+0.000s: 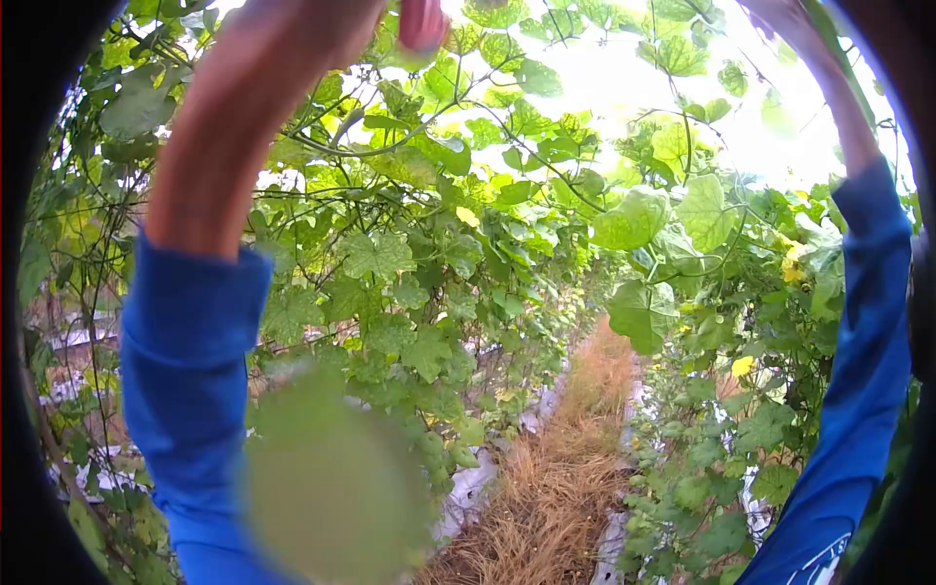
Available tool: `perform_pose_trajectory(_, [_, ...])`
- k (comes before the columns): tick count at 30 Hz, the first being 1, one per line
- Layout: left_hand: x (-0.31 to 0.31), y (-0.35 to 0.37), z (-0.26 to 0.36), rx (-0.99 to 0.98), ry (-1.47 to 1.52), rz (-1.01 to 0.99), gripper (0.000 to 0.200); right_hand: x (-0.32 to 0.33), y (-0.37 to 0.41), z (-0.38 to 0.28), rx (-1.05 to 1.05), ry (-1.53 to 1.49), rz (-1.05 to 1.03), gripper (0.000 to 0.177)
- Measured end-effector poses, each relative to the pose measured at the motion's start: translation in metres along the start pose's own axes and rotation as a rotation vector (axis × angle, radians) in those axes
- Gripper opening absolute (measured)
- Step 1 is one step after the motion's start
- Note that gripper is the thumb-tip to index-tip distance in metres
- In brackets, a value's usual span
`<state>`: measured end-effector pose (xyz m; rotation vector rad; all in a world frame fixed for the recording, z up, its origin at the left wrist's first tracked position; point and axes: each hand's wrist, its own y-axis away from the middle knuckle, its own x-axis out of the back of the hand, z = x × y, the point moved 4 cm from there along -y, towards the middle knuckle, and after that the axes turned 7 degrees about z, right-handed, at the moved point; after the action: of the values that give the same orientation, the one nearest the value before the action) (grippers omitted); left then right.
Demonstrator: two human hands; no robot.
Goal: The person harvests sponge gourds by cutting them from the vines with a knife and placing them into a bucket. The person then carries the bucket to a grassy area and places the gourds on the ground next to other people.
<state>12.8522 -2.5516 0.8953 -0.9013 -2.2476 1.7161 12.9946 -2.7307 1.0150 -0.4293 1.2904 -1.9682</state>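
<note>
Both arms, in blue sleeves, reach up past the top edge of the view. Of my left hand (422, 27), only blurred reddish fingers show at the top, beside leaves and a thin vine (390, 146); what they hold, if anything, is hidden. My right hand (775, 12) is mostly cut off at the top right, near a green stem (840, 49), and its fingers cannot be made out. A large blurred green leaf (331, 478) hangs close to the camera, in front of the left sleeve (195, 390).
Climbing plants form walls of leaves on the left (375, 258) and right (765, 429), with yellow flowers (743, 366). A path of dry straw (546, 487) runs ahead between strips of pale ground sheet (470, 487). Vines and broad leaves (643, 312) hang over the path.
</note>
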Motion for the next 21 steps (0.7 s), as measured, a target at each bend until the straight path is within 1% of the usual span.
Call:
perform_pose_trajectory(2, [0.015,0.039,-0.024,0.166,0.026,-0.066,0.040,-0.015,-0.011,-0.015,0.013,-0.012,-0.025,0.038])
perform_pose_trajectory(3, [0.028,0.055,-0.043,0.270,-0.047,-0.193,0.038,-0.024,-0.015,-0.024,0.019,-0.015,-0.042,0.039])
perform_pose_trajectory(4, [0.036,0.078,-0.056,0.418,-0.050,-0.281,0.037,-0.033,-0.021,-0.032,0.024,-0.021,-0.055,0.039])
perform_pose_trajectory(5, [0.044,0.105,-0.064,0.508,-0.069,-0.296,0.038,-0.040,-0.023,-0.038,0.032,-0.026,-0.068,0.039])
perform_pose_trajectory(6, [0.051,0.132,-0.065,0.637,-0.098,-0.280,0.031,-0.052,-0.031,-0.048,0.040,-0.031,-0.089,0.040])
perform_pose_trajectory(8, [0.076,0.192,-0.087,0.597,-0.181,-0.442,0.033,-0.070,-0.038,-0.066,0.044,-0.037,-0.126,0.040])
perform_pose_trajectory(10, [0.098,0.245,-0.086,0.702,-0.283,-0.571,0.031,-0.086,-0.046,-0.078,0.045,-0.037,-0.153,0.041])
perform_pose_trajectory(11, [0.114,0.270,-0.081,0.771,-0.281,-0.596,0.031,-0.093,-0.045,-0.084,0.045,-0.038,-0.164,0.041])
perform_pose_trajectory(13, [0.151,0.322,-0.073,0.996,-0.214,-0.552,0.031,-0.108,-0.049,-0.091,0.044,-0.029,-0.181,0.042])
perform_pose_trajectory(16, [0.184,0.402,-0.078,1.327,-0.096,-0.374,0.031,-0.119,-0.044,-0.093,0.037,-0.012,-0.195,0.043])
perform_pose_trajectory(18, [0.191,0.451,-0.082,1.486,-0.024,-0.257,0.032,-0.119,-0.035,-0.094,0.027,0.002,-0.197,0.044])
perform_pose_trajectory(21, [0.192,0.516,-0.071,1.650,0.033,-0.205,0.031,-0.109,-0.023,-0.085,0.025,0.031,-0.188,0.045])
